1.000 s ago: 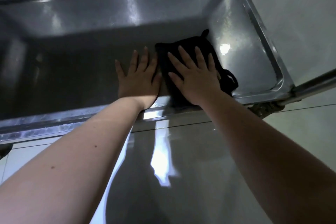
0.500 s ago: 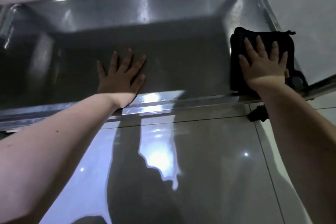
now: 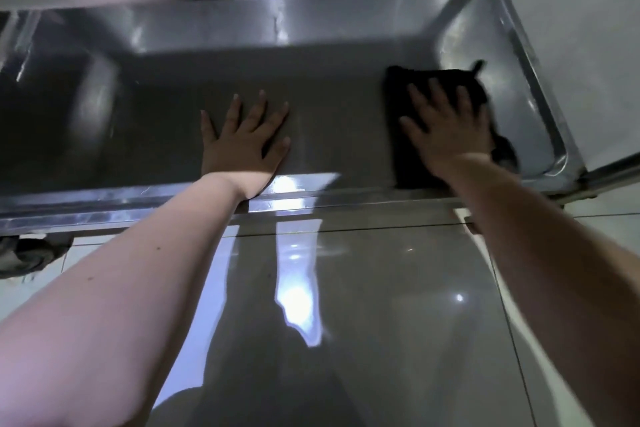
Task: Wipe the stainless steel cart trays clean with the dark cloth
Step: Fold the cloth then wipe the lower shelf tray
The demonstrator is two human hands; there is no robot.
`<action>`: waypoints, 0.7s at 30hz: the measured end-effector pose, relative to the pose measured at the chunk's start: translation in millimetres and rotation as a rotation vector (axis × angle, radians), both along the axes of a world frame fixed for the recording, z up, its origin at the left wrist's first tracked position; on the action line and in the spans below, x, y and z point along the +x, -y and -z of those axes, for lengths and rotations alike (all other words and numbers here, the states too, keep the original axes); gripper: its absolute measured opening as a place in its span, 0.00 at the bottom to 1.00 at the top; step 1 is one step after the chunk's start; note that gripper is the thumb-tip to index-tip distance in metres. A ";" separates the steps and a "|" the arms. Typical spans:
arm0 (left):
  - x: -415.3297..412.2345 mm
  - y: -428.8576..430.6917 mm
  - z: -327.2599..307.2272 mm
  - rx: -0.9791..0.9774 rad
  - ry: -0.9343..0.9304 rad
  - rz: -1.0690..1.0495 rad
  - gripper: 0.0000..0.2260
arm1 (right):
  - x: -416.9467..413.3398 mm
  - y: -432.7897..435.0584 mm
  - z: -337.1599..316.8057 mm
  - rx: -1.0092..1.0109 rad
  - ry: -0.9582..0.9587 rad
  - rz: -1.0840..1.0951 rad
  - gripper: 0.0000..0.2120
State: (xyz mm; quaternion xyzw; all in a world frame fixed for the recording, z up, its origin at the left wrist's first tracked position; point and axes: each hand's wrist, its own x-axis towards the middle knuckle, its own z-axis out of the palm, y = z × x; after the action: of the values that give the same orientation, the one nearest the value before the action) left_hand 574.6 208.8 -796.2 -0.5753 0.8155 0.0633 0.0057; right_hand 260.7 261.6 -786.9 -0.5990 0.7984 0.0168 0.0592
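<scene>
The lower stainless steel cart tray (image 3: 329, 28) spans the upper half of the head view, under the edge of an upper tray. A dark cloth (image 3: 403, 156) lies flat on the tray floor near its right end. My right hand (image 3: 446, 130) presses on the cloth with fingers straight and spread. My left hand (image 3: 242, 142) rests flat on the bare tray floor near the middle, fingers spread, holding nothing. Part of the cloth is hidden under my right hand.
The tray's near rim (image 3: 138, 208) runs across the view below my wrists. A cart caster (image 3: 31, 253) shows at the lower left. A cart rail (image 3: 609, 173) juts out at the right corner. Glossy grey floor tiles (image 3: 381, 305) fill the foreground.
My right hand slid the cloth from the middle to the tray's right end, then back a little to the left. My left hand stayed flat on the tray floor.
</scene>
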 end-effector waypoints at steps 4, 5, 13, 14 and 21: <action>-4.3 -1.0 2.1 -0.019 0.005 0.009 0.25 | -75.5 -21.1 -3.0 0.068 0.030 0.311 0.28; -5.4 -0.8 2.4 -0.026 0.009 0.012 0.25 | -70.1 -19.7 -1.2 0.059 0.023 0.348 0.28; -1.0 -1.0 3.3 -0.041 -0.008 -0.014 0.25 | 164.3 35.0 6.3 -0.042 0.063 -0.171 0.27; 0.4 -0.9 3.1 -0.045 -0.015 -0.029 0.26 | 174.5 36.0 6.0 -0.043 0.087 -0.191 0.26; -3.6 -3.1 3.1 -0.031 0.010 -0.165 0.24 | 48.4 36.3 4.9 -0.080 0.056 -0.059 0.26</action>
State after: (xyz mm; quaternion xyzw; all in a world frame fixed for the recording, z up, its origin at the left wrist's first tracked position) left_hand 571.0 211.9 -799.3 -0.6407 0.7663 0.0480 -0.0043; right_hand 309.1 225.4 -791.9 -0.6245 0.7783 -0.0302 0.0568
